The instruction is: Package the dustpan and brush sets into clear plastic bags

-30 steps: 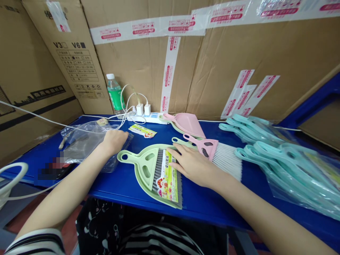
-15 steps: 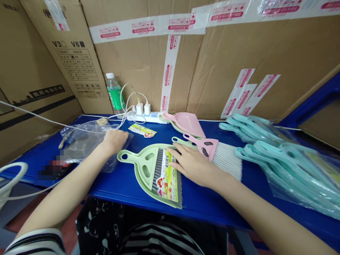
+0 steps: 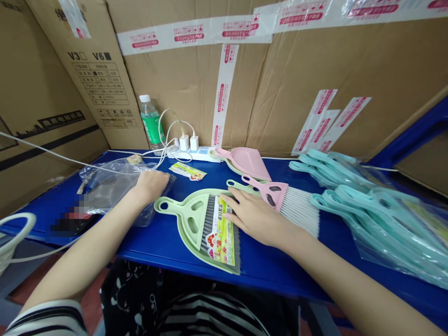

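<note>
Two bare hands are reaching over a blue surface (image 3: 168,249). The right hand (image 3: 257,212) is resting, fingers slightly spread, on one printed card (image 3: 224,233). That card is lying across the bristles of one green brush (image 3: 198,217), which is sitting in one green dustpan (image 3: 185,235) near the front edge. The left hand (image 3: 150,186) is lying on a clear plastic bag (image 3: 112,191), its fingers curling under — whether they are pinching the plastic cannot be told.

One pink brush (image 3: 283,193) is overlapping a second green handle (image 3: 245,188) beyond the right hand; behind, one pink dustpan (image 3: 248,163) is covering most of another green one. A second card (image 3: 188,171) is lying loose. To the right, two piles of turquoise handled pieces, one farther (image 3: 332,168) and one nearer (image 3: 371,219), are lying in clear wrapping.

Taped cardboard (image 3: 182,84) is walling the back, a printed carton (image 3: 115,88) standing at left. One green-labelled bottle (image 3: 151,123) is standing beside a power strip (image 3: 206,154) with two white chargers (image 3: 184,143). A white cable (image 3: 59,151) is trailing across the bag — and the right hand is hiding part of the second green handle.
</note>
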{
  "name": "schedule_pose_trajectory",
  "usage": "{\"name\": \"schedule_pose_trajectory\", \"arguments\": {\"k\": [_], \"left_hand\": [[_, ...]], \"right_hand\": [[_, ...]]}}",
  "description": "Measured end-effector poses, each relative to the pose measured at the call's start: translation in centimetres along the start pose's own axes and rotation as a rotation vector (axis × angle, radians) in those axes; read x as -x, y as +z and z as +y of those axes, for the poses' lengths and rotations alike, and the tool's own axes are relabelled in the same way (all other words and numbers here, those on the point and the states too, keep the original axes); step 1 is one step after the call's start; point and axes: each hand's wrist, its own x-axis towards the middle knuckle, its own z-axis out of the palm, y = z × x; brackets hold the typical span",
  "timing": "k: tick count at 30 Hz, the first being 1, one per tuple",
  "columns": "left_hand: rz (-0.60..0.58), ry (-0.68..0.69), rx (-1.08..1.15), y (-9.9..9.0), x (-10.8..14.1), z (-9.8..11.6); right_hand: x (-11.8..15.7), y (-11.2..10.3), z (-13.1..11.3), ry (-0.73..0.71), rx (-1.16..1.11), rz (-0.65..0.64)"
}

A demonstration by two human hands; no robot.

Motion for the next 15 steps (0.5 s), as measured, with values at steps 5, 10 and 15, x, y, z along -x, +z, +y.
{"name": "schedule_pose_trajectory", "arguments": {"k": [5,10,15], "left_hand": [[-0.013,0.008,-0.009,-0.41,0.15,0.22],[-0.034,0.019,-0.043,-0.81,0.4,0.42],[-0.036,0.013,-0.047,-0.84,0.39,0.39]], "right_hand": [[-0.02,-0.1,-0.06,-0.003,0.046,-0.025],[-0.02,-0.21,-0.12,-0.002,0.02,-0.021],[0.06,-0.04,-0.01,-0.005,0.005,-0.002]]}}
